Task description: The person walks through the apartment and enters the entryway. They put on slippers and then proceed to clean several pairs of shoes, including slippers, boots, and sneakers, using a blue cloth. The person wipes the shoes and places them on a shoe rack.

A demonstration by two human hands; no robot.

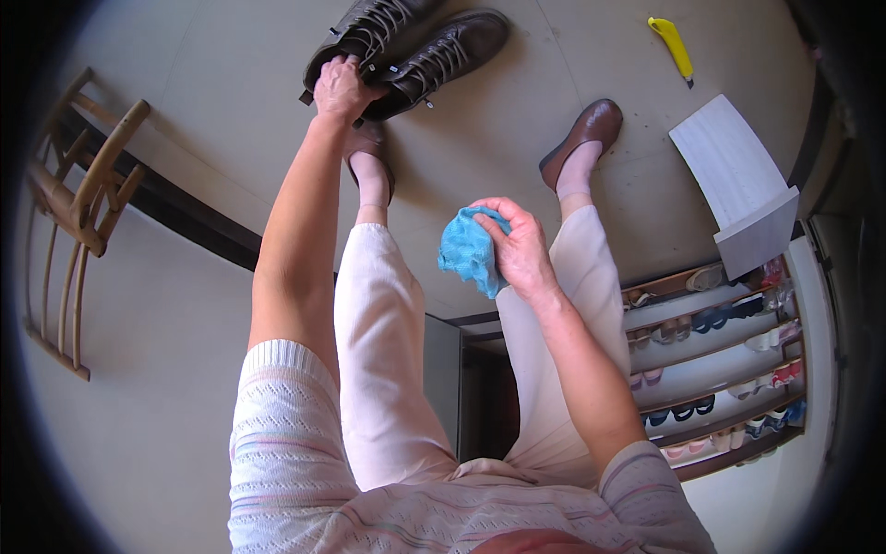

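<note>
My left hand [344, 90] is at the heel ends of two dark brown leather lace-up shoes, with its fingers at the opening of the left shoe [377, 31] and its thumb reaching towards the right shoe [443, 59]. Its fingertips are partly hidden, so its hold cannot be told for certain. A crumpled blue cloth [467, 249] is pinched in my right hand [522, 249], which is held over the floor between my knees. Both lace-up shoes rest on the floor, toes pointing away to the upper right.
A yellow utility knife [673, 47] lies on the floor at the upper right, near a whitish board-like object [730, 163]. A shoe rack [713, 363] with several pairs stands at the right. At the left is a wooden or bamboo chair [90, 201]. My feet are in brown slip-on shoes [595, 128].
</note>
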